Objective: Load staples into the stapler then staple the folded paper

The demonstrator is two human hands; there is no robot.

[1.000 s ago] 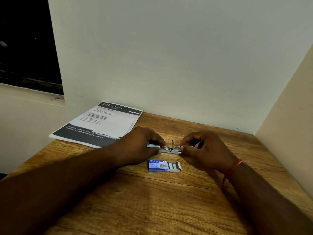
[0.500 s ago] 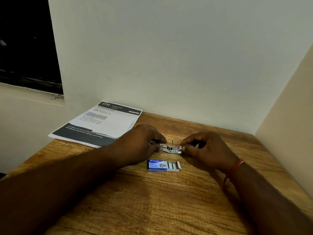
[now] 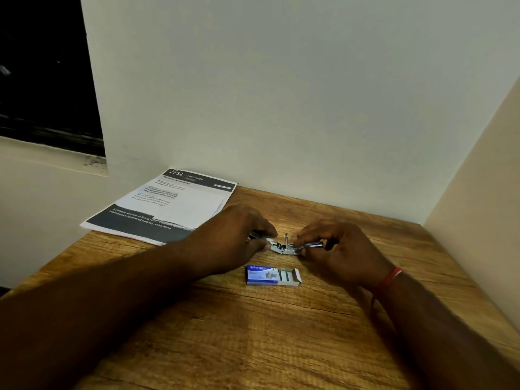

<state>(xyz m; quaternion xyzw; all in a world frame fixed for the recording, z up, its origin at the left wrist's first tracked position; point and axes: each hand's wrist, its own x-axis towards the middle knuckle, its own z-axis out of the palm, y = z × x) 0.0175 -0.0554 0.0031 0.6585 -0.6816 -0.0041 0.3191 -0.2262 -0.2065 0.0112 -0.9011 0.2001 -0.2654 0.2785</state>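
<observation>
Now | left hand [image 3: 239, 235], right hand [image 3: 342, 249]: palms down, both pinching opened stapler [image 3: 284, 247] ends

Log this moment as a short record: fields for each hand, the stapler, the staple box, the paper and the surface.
left hand: grips the stapler's left end
right hand: pinches the stapler's right end
stapler: metal, opened out flat between both hands, low over the table
staple box: blue, tray slid out to the right, staple strips showing, nearer the person than the stapler
paper: printed sheets, far left corner, untouched
table: wooden, set against the wall
</observation>
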